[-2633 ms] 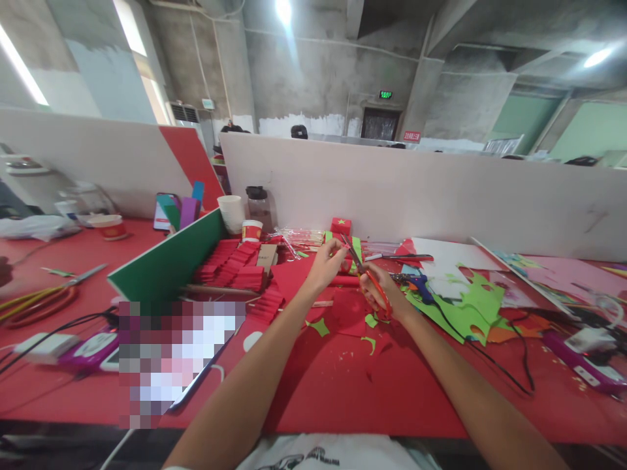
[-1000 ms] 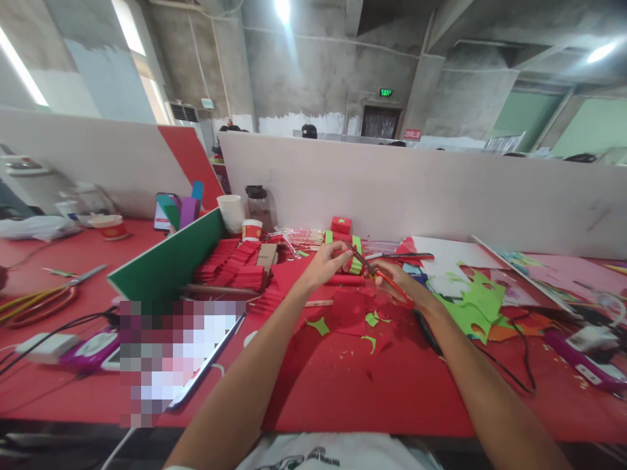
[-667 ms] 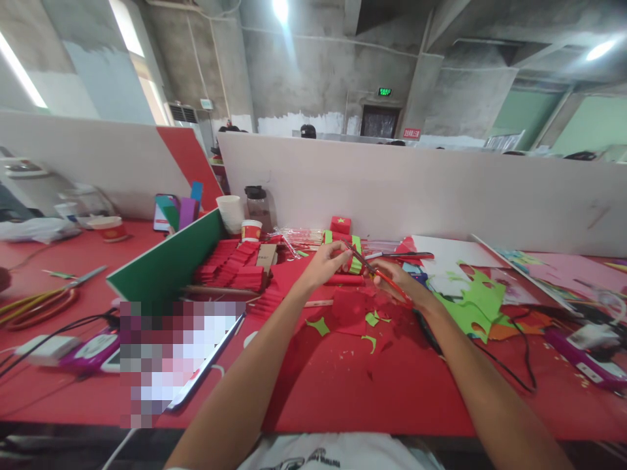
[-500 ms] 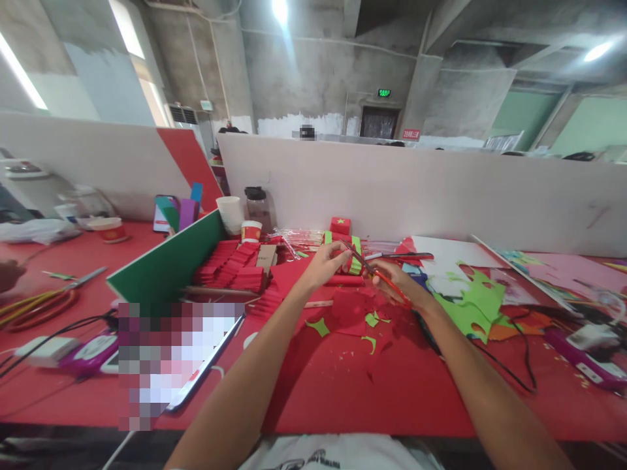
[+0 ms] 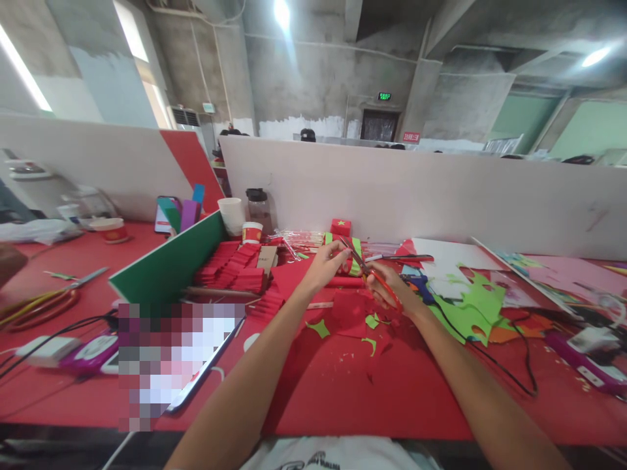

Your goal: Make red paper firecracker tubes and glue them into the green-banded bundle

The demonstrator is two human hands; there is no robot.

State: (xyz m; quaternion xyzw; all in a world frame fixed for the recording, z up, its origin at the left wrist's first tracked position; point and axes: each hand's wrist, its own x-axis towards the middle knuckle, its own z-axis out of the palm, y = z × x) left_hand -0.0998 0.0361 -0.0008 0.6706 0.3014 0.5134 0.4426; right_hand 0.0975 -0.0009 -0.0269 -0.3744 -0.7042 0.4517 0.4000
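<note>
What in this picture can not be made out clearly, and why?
- Head view, what the left hand pinches: too small to tell.
- Head view, right hand's grip on the red-handled scissors: handles covered by the hand.
- Head view, red table at lower left: hidden by a pixelated patch.
- Head view, green sign's text: too small.

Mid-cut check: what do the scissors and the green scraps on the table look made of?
Scissors: dark, dull grey blades, probably metal; orange-red handles in the right hand, smooth, likely plastic. Green scraps: thin, flat, matte, clean-cut edges, so paper or thin craft foam; the view cannot settle which.
</note>
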